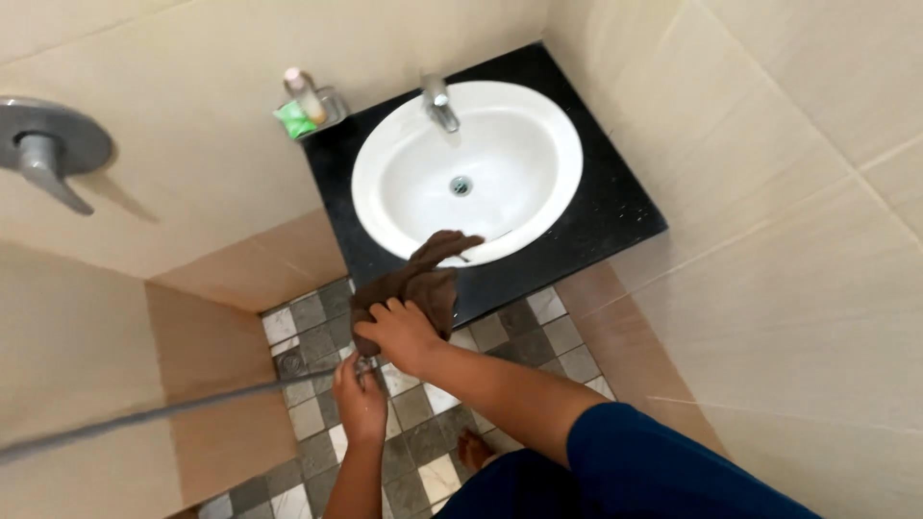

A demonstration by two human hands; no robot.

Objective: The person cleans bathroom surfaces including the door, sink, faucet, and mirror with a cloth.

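A brown cloth (423, 279) hangs from the front rim of a white round sink (510, 144) down past the black counter (615, 207). My right hand (404, 332) grips the cloth's lower bunched part in front of the counter edge. Just below it, my left hand (361, 399) is closed around the end of a thin grey hose (173, 411) that runs in from the left, close to the bottom of the cloth. My right arm wears a blue sleeve.
A chrome faucet (439, 104) stands at the back of the sink. A metal soap dish (312, 111) holds a small bottle and a green item. A grey lever valve (48, 144) sits on the left wall. Checkered floor tiles (423, 442) lie below, with a floor drain (288, 363) and my bare foot (471, 447).
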